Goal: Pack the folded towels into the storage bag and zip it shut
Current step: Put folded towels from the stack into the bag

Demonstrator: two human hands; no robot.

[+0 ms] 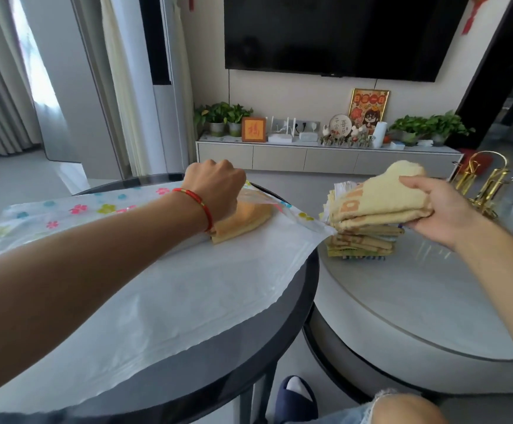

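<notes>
1. A translucent plastic storage bag with coloured flower prints (145,280) is lying flat on the round dark glass table (279,325).
2. The upper flap of the bag is being gripped and lifted by the clenched left hand (215,188).
3. A folded orange towel (243,221) is lying inside the bag mouth.
4. A folded pale yellow towel with orange letters (380,197) is being grasped by the right hand (442,209), just above the stack of folded towels (362,240) on the round white table (417,301).

wall television (334,35), potted plants (224,116), gold rack (481,182)
</notes>
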